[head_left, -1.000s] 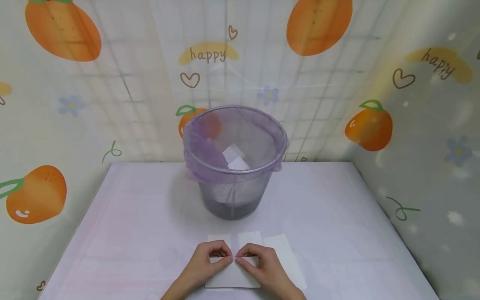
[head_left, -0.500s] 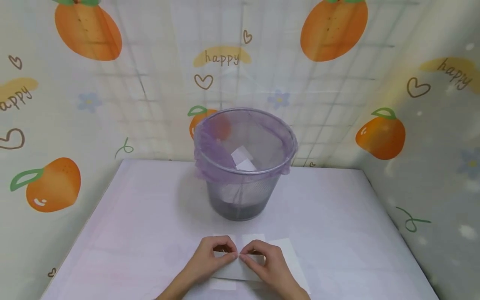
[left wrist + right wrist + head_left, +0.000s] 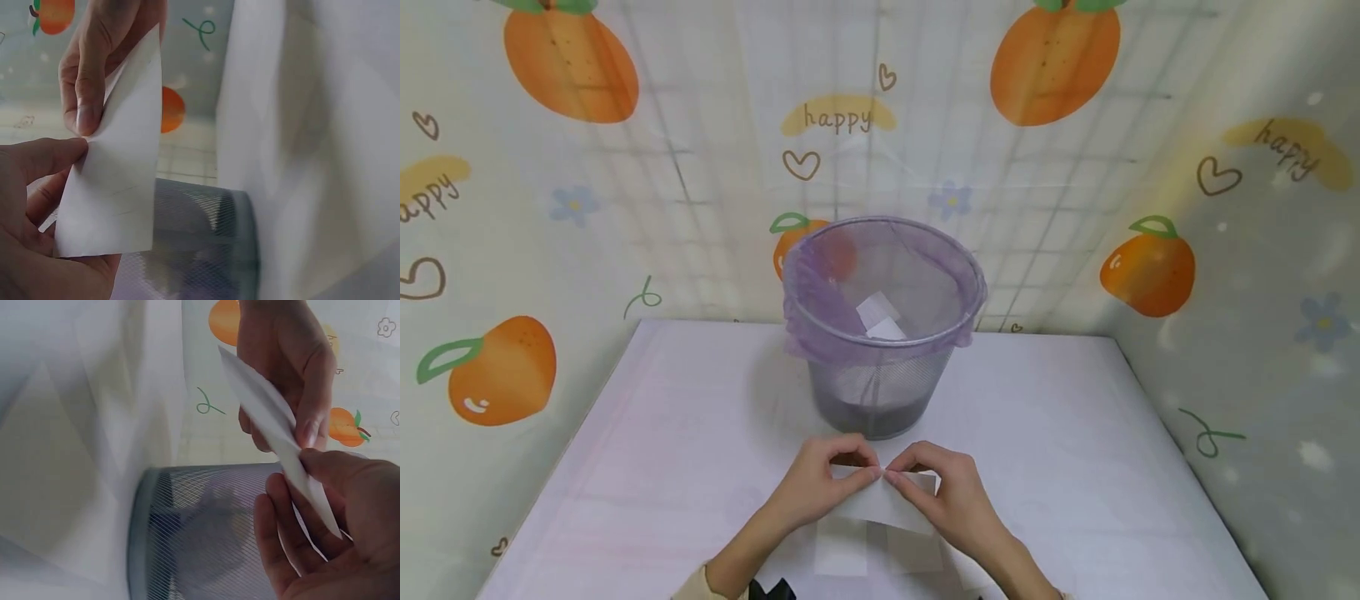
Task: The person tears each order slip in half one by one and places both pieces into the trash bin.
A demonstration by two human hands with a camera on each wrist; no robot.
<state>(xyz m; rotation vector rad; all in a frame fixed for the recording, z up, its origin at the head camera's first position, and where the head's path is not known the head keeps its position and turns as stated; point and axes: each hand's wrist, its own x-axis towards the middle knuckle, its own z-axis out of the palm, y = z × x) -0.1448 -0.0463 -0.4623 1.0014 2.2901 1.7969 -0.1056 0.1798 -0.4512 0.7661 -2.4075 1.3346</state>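
Paper [image 3: 880, 503], in the head view, is hanging above the desk [image 3: 662, 450], left hand [image 3: 820, 481] and right hand [image 3: 953, 492] pinching its edge; pieces [image 3: 876, 309] are lying inside the bin [image 3: 868, 392]. Only the left wrist view is showing the paper's faint lines [image 3: 125, 190]; the right wrist view is catching it nearly edge-on.

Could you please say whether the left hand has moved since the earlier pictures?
Yes: in the head view, the left hand has shifted up-frame, toward the bin.
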